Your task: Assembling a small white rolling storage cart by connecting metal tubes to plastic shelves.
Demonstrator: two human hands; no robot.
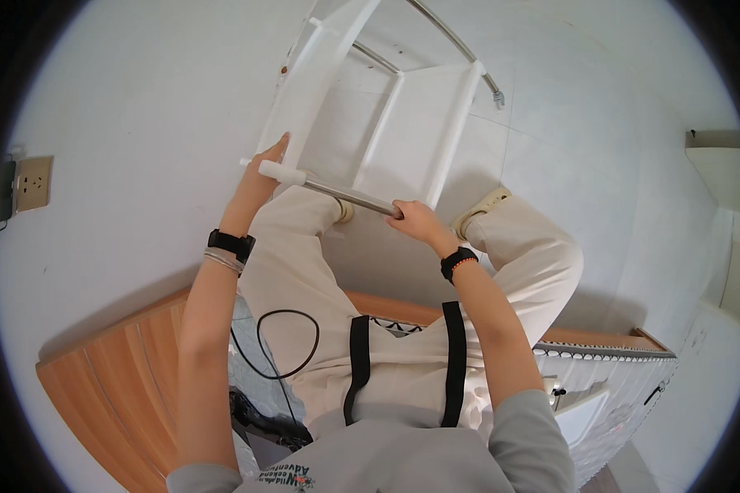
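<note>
A rack of white shelf panels and metal tubes stands on the floor between my legs. My right hand (pixel 420 223) is closed round the end of a shiny metal tube (pixel 358 198), which slants up to the left. At its other end is a white sleeve (pixel 281 172). Beside that sleeve, my left hand (pixel 259 179) grips the near end of the left white shelf panel (pixel 308 90), one finger lying along it; its other fingers are partly hidden. Another white shelf panel (pixel 423 123) stands right of it, and a longer metal tube (pixel 448 31) runs along the far side.
My legs in light trousers (pixel 543 255) straddle the rack. Behind me is a bed edge with a wooden board (pixel 123 370). A black cable (pixel 314 345) loops over my left thigh. The left wall has a socket (pixel 34 182); a white cabinet (pixel 719 172) is at right.
</note>
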